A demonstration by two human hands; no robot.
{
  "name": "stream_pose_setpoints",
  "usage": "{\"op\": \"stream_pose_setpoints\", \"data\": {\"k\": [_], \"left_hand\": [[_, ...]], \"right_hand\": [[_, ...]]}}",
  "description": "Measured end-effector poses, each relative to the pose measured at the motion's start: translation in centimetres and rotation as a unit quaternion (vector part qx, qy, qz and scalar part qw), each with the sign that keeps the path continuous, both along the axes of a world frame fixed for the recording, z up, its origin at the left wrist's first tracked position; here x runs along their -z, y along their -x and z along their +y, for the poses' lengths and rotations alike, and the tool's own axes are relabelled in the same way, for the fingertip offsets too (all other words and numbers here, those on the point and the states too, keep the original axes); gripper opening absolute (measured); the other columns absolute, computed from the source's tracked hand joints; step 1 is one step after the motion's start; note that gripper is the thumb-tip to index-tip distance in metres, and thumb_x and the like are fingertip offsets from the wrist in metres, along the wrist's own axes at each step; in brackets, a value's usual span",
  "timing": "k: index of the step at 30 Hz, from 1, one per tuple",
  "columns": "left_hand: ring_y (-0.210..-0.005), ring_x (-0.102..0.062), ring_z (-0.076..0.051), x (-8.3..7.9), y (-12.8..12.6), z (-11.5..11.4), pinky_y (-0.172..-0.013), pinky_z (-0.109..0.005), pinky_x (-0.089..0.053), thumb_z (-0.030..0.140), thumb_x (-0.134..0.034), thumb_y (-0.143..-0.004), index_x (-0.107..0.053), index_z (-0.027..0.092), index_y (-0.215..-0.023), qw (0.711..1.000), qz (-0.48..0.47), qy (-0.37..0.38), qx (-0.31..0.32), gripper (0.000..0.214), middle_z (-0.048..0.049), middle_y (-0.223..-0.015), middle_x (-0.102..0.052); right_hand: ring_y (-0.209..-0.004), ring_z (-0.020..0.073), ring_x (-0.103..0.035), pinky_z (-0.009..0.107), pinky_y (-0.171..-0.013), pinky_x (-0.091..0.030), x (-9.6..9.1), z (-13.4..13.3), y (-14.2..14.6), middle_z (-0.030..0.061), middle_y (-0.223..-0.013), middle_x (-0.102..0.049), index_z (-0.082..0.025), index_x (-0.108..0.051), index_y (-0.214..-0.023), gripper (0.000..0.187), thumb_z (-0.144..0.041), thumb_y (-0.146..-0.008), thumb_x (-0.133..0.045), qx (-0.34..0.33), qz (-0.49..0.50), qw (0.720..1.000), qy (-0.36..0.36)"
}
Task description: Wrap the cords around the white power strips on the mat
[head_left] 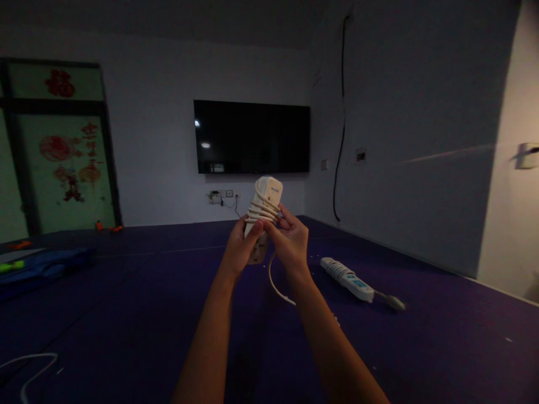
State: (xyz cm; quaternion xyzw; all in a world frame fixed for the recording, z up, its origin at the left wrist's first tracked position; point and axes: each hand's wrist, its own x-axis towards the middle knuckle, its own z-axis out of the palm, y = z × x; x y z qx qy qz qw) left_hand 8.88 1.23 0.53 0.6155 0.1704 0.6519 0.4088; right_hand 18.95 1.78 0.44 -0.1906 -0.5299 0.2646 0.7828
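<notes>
A white power strip [273, 189] is held up in front of me, tilted, with its own white cord [261, 211] wound several times around its middle. My left hand [241, 247] grips the strip's left side, thumb across the front. My right hand [291, 238] closes on the right side, its thumb pressed at the lowest turns of cord. A loose length of cord [275, 286] hangs below and passes behind my right forearm. To the right on the purple surface lies a second power strip [347, 279], wrapped in its cord, its plug [394, 303] sticking out.
A white cable [40, 356] lies at the lower left of the purple surface [147, 314]. Blue cloth-like items [50, 264] sit at the left edge. A television [252, 137] hangs on the far wall above sockets [223, 195]. A black cable [340, 140] hangs on the right wall.
</notes>
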Motion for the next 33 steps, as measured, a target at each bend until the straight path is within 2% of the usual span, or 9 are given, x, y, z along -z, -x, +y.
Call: {"op": "stream_pose_setpoints", "data": {"k": [4, 11, 15, 18, 20, 23, 26, 29, 33], "left_hand": [[-0.087, -0.061, -0.022, 0.0, 0.0, 0.1, -0.075, -0.028, -0.044, 0.046, -0.072, -0.065, -0.064, 0.017, -0.100, 0.993, 0.043, -0.038, -0.099, 0.046, -0.0078, -0.096, -0.069], [-0.091, -0.062, -0.024, -0.5, 0.5, -0.5, -0.078, -0.029, -0.044, 0.042, -0.073, -0.065, -0.066, 0.018, -0.101, 0.994, 0.045, -0.055, -0.079, 0.043, -0.0082, -0.098, -0.070], [-0.089, -0.063, -0.022, -0.3, 0.8, -0.1, -0.074, -0.028, -0.045, 0.045, -0.074, -0.063, -0.068, 0.019, -0.097, 0.998, 0.008, -0.025, -0.060, 0.044, -0.0070, -0.096, -0.070], [-0.077, -0.063, -0.019, -0.1, 1.2, 0.2, -0.067, -0.027, -0.046, 0.052, -0.073, -0.061, -0.068, 0.019, -0.092, 0.999, -0.025, 0.016, -0.039, 0.046, -0.0048, -0.082, -0.070], [-0.066, -0.061, -0.016, 0.1, 1.4, 0.4, -0.062, -0.026, -0.046, 0.055, -0.072, -0.060, -0.067, 0.017, -0.087, 0.998, -0.045, 0.044, -0.024, 0.046, -0.0026, -0.070, -0.067], [-0.059, -0.060, -0.015, 0.1, 1.4, 0.5, -0.058, -0.026, -0.045, 0.057, -0.072, -0.060, -0.065, 0.015, -0.083, 0.994, -0.074, 0.080, 0.014, 0.048, -0.0031, -0.066, -0.066], [-0.063, -0.063, -0.018, 0.0, 1.1, 0.5, -0.060, -0.028, -0.047, 0.062, -0.069, -0.060, -0.065, 0.014, -0.089, 0.988, -0.089, 0.101, 0.081, 0.056, -0.0063, -0.072, -0.068], [-0.069, -0.065, -0.020, 0.0, 0.7, 0.3, -0.061, -0.030, -0.050, 0.063, -0.069, -0.060, -0.064, 0.014, -0.094, 0.978, -0.095, 0.116, 0.147, 0.059, -0.0070, -0.075, -0.069], [-0.075, -0.066, -0.023, 0.1, 0.5, 0.0, -0.062, -0.032, -0.051, 0.065, -0.066, -0.062, -0.064, 0.016, -0.096, 0.967, -0.098, 0.135, 0.190, 0.059, -0.0073, -0.077, -0.069]], "right_hand": [[-0.087, 0.0240, -0.068, 0.038, -0.079, -0.056, 0.0, 0.2, 0.0, 0.0128, -0.103, -0.070, -0.013, -0.048, -0.133, 0.084, -0.039, -0.058, -0.077, -0.008, -0.011, 1.000, 0.016], [-0.084, 0.0213, -0.067, 0.030, -0.068, -0.057, -0.2, 0.4, -1.2, 0.0133, -0.110, -0.067, -0.014, -0.046, -0.134, 0.087, -0.039, -0.057, -0.078, -0.052, -0.063, 0.997, 0.004], [-0.057, 0.0106, -0.061, 0.021, -0.044, -0.050, -0.6, -0.3, -1.9, 0.0137, -0.118, -0.063, -0.019, -0.045, -0.135, 0.084, -0.039, -0.060, -0.076, -0.077, -0.114, 0.990, 0.011], [-0.041, 0.0022, -0.046, 0.018, -0.032, -0.039, -0.8, -0.9, -2.3, 0.0136, -0.122, -0.060, -0.023, -0.048, -0.133, 0.081, -0.035, -0.058, -0.077, -0.081, -0.153, 0.985, 0.003], [-0.041, 0.0018, -0.044, 0.018, -0.032, -0.039, -0.8, -0.9, -2.4, 0.0137, -0.123, -0.060, -0.023, -0.049, -0.132, 0.079, -0.034, -0.059, -0.077, -0.074, -0.168, 0.983, -0.001], [-0.048, 0.0065, -0.052, 0.021, -0.038, -0.046, -0.6, -0.6, -2.6, 0.0134, -0.117, -0.064, -0.022, -0.050, -0.132, 0.078, -0.034, -0.059, -0.077, -0.046, -0.172, 0.984, -0.004], [-0.061, 0.0140, -0.062, 0.027, -0.049, -0.054, -0.5, -0.2, -2.7, 0.0109, -0.100, -0.070, -0.019, -0.051, -0.131, 0.077, -0.037, -0.061, -0.077, -0.048, -0.171, 0.984, -0.001], [-0.069, 0.0173, -0.065, 0.028, -0.054, -0.056, -0.5, -0.3, -2.7, 0.0079, -0.087, -0.072, -0.017, -0.052, -0.130, 0.075, -0.042, -0.063, -0.075, -0.079, -0.163, 0.983, -0.010], [-0.068, 0.0173, -0.065, 0.027, -0.051, -0.056, -0.6, -1.1, -2.6, 0.0065, -0.082, -0.072, -0.016, -0.053, -0.129, 0.077, -0.042, -0.061, -0.076, -0.085, -0.156, 0.984, -0.018]]}}
